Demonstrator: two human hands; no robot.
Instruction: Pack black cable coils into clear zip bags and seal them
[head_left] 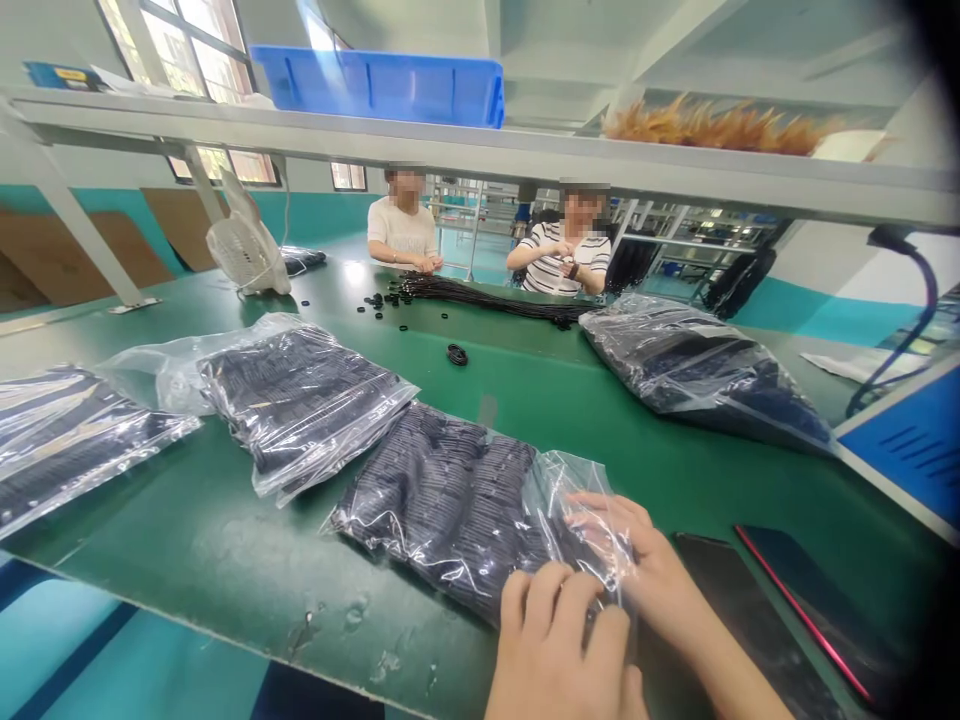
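A clear plastic bag, packed with rows of thin black ring-like pieces, lies on the green table in front of me. My left hand has its fingers curled over the near edge of the bag's loose right end. At the far side of that same end is my right hand, its fingertips partly seen through the film; whether they are inside the bag or behind it I cannot tell. Both thumbs are mostly hidden. A similar filled bag lies to the left, and another beyond it at the left edge.
Farther right sits a large bag of dark items. Dark flat phone-like objects lie near my right forearm. A black coil, loose black rings, a cord bundle and a white fan occupy the table. Two people sit opposite, below a shelf.
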